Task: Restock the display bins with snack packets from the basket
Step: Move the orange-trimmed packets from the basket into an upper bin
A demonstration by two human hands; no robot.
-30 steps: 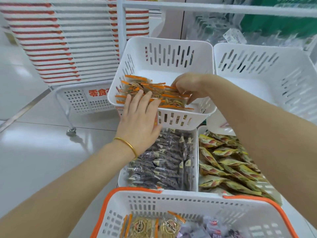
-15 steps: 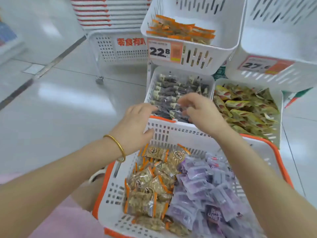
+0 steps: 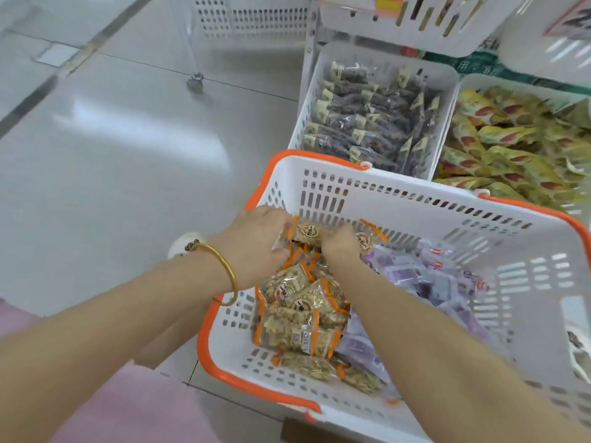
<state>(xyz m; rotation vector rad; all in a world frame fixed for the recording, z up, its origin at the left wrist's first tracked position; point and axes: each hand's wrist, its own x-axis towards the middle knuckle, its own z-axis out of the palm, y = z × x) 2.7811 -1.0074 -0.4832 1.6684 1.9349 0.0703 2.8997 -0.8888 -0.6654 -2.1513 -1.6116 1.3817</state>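
Note:
A white basket with an orange rim (image 3: 319, 161) stands in front of me. Orange-edged snack packets (image 3: 297, 314) fill its left half and purple packets (image 3: 412, 276) its right half. Both my hands are down inside it at the far left. My left hand (image 3: 252, 244), with a gold bangle on the wrist, and my right hand (image 3: 340, 247) curl their fingers round a bunch of the orange-edged packets (image 3: 308, 233) at the top of the pile. The fingertips are hidden among the wrappers.
Beyond the basket stand a low bin of dark packets (image 3: 374, 113) and a bin of yellow-red packets (image 3: 511, 148). Upper white bins with price tags (image 3: 412, 17) hang above them. To the left lie grey floor tiles and a wheeled rack (image 3: 195, 81).
My hands have left the upper bin, dropped past the basket's rim and closed on orange-edged packets inside the basket. My view has tilted down.

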